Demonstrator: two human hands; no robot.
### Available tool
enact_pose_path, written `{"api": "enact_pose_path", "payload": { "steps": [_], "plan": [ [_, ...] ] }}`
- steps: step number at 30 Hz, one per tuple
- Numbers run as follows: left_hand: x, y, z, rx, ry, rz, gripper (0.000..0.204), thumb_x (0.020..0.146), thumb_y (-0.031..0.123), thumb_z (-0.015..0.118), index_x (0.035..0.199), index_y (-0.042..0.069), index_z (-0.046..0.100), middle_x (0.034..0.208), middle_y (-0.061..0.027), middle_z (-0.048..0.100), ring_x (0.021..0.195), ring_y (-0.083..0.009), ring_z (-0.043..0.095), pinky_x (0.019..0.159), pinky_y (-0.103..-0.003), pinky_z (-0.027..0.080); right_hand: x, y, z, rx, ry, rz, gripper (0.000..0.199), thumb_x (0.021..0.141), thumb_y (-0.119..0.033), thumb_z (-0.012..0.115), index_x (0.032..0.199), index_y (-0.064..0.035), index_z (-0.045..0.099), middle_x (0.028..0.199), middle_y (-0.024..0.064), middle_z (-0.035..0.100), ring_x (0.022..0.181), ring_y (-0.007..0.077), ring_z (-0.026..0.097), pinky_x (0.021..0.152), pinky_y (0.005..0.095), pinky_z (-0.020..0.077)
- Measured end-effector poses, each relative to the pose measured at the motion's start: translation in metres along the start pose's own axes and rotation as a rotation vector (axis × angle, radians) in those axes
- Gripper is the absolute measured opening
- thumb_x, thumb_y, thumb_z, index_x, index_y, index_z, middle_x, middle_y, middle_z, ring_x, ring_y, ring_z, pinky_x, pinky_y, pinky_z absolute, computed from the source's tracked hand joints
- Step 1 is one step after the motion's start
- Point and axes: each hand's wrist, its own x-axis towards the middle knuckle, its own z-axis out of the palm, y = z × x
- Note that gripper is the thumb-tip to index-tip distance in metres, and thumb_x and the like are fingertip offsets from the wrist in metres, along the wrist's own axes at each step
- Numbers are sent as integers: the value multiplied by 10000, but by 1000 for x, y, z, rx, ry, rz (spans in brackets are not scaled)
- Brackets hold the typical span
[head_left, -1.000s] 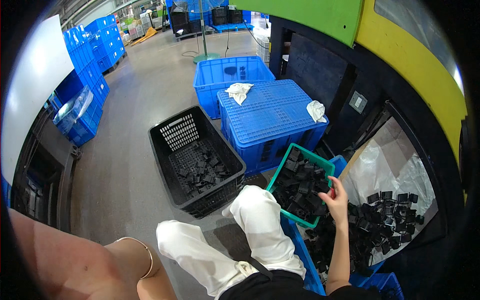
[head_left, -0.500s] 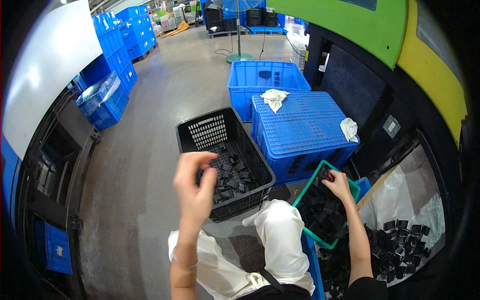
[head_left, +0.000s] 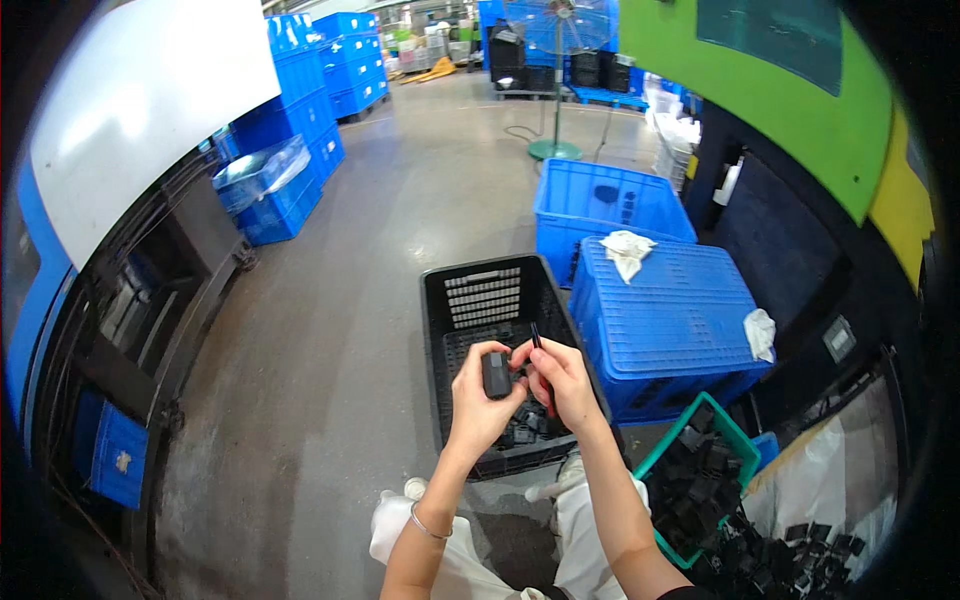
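While held at frame centre, 1 small black part [head_left: 496, 374] sits gripped in the left hand [head_left: 482, 400]; right hand [head_left: 560, 380] pinches a thin dark tool [head_left: 541, 362] against it. Step, judged: trimming. Next move calls for steady tool pressure. Below: black crate [head_left: 455, 330]; lower right: green bin [head_left: 745, 440].

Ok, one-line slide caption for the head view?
Left hand holds a small black part, right hand a thin tool, above a black crate.

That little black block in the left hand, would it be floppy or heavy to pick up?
Probably stiff: the small black block keeps its boxy shape between the left hand fingers. Likely light, since fingertips alone carry it. Its flat sides suggest it would sit still, not roll, like the pieces heaped in the black crate.
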Motion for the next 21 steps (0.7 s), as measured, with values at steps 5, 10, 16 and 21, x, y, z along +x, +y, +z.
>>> {"api": "enact_pose_path", "payload": {
  "steps": [5,10,16,21],
  "plan": [
    [-8,-17,-21,-123,-117,-136,368,767,54,699,1091,66,525,809,-61,658,788,-141,618,754,-296,500,-7,15,1,-234,125,47,122,909,-85,577,939,13,643,626,12,587,519,27,492,446,187,345],
    [-10,-24,-21,-783,-154,-336,471,965,445,415,1161,34,533,1210,-101,566,1115,-173,542,970,-344,430,-10,18,5,-417,6,44,519,674,-183,826,1118,-33,603,786,15,624,568,48,490,535,213,401],
    [-15,-42,-4,-729,-58,-443,638,954,606,306,1296,81,426,1340,-112,470,1195,-225,499,1007,-395,417,-10,33,21,-654,213,-295,523,638,-159,819,1106,-39,619,724,-12,585,509,19,391,453,190,309],
    [0,-26,-29,391,-73,265,766,602,125,707,1321,81,450,1397,-154,403,1325,-328,360,1069,-461,302,-13,27,6,-592,286,-52,471,674,-141,787,1097,-21,618,646,-37,524,511,12,380,450,201,304]
  ]
}}
